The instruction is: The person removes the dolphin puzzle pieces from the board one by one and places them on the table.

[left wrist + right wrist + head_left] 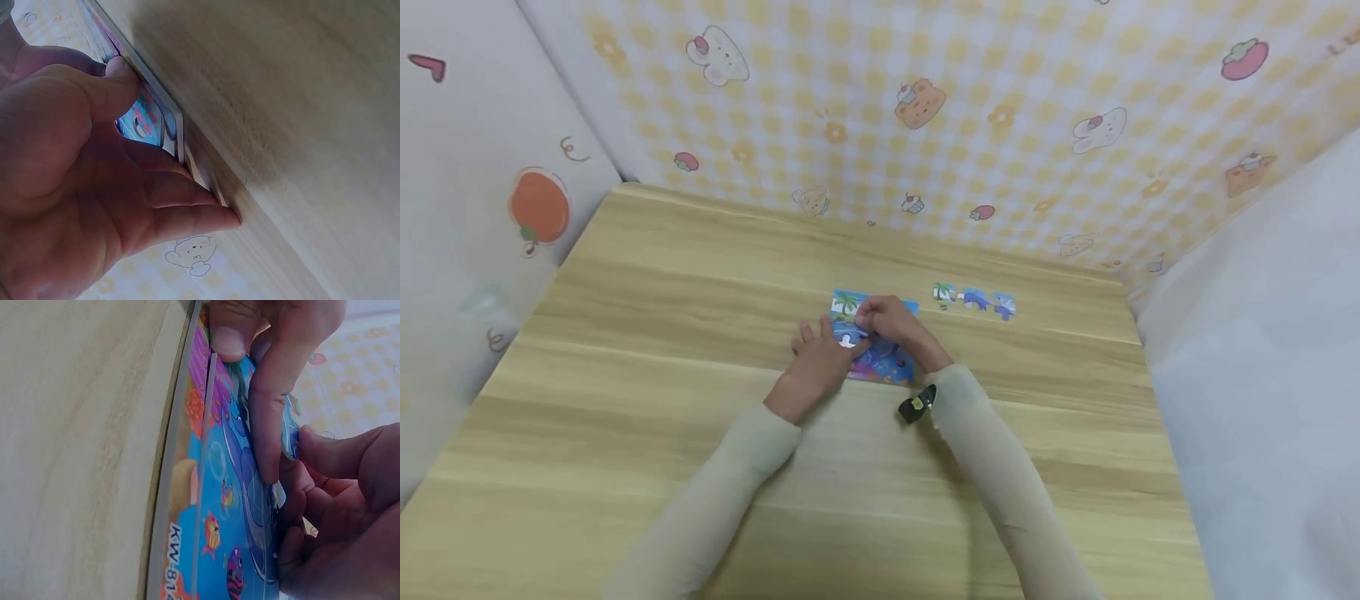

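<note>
Hands, one pair, bare: left hand (820, 360) between 8 and 9 o'clock of the puzzle board (880, 377), fingers straight and spread, thumb over the board, gripping nothing; right hand (901, 322) over the board's 2 o'clock part, thumb and finger pinching one small held piece (289, 431). Checked wall covering (850, 83), yellow and white with cartoon figures, at 12 o'clock. Counter (700, 317), pale wood grain. Sleeves (722, 492), two, pale, entering from 7 and 5 o'clock. Board, one, flat on the counter, sea scene, palm tree at its 11 o'clock corner; outline near square in the head view, long axis not certain. Black device (917, 406), one, beside the right wrist, at the board's 5 o'clock. Loose pieces, three, between 2 and 3 o'clock of the board and apart from it: palm piece (943, 292), dolphin piece (975, 300), blue end piece (1004, 306); row's long axis close to 9–3, dipping slightly toward 3; right hand nearer. Held piece, one, blue, above the board: at 9 o'clock from the middle of the right hand, between 1 and 2 from the left; seen nearly edge-on in the right wrist view; contact with the board cannot be told.
</note>
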